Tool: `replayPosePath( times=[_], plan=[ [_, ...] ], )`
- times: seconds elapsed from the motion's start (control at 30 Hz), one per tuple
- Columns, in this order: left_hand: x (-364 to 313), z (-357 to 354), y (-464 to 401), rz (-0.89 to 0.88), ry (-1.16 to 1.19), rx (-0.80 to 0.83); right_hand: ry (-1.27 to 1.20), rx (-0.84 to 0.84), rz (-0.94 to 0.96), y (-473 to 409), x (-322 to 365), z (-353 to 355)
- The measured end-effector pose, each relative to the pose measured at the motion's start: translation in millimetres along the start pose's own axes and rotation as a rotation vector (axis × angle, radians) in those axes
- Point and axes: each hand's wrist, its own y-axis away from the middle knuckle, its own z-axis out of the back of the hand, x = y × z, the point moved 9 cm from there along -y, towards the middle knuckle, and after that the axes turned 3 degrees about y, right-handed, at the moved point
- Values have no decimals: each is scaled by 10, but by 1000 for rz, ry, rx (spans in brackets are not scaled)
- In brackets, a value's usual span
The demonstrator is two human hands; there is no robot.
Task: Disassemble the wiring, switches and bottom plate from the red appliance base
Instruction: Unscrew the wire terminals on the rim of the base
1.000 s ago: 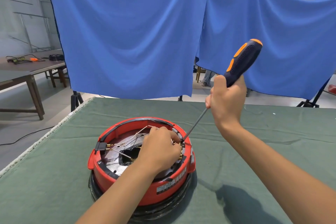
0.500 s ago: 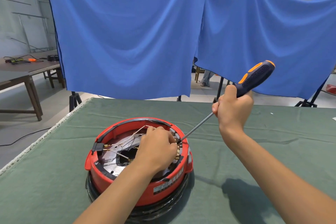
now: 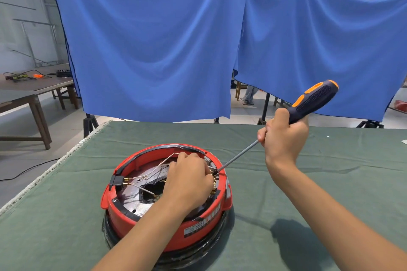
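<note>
The red appliance base sits upside down on a green cloth-covered table. The left hand rests curled inside it over the wiring. The right hand grips a black-and-orange screwdriver, its tilted shaft tip meeting the base's right inner rim. Blue drapes hang behind.

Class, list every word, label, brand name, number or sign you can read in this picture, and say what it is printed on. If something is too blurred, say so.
No text can be read.
White rating label on the side of the red appliance base: rows of print, too small and blurred to read.
White marks on the red wall beside that label: too blurred to read.
Screwdriver: no lettering visible.
</note>
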Motion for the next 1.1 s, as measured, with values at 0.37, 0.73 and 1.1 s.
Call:
replayPosePath(
  times=[0.37, 0.73, 1.1],
  plan=[
    [4, 14, 29, 22, 28, 35, -34, -112, -141, -6, -253, 200],
    [23, 6, 27, 20, 32, 30, -38, 47, 47, 55, 102, -65],
    [17, -12, 34, 44, 63, 22, -19, -68, -88, -49, -167, 75]
  ],
)
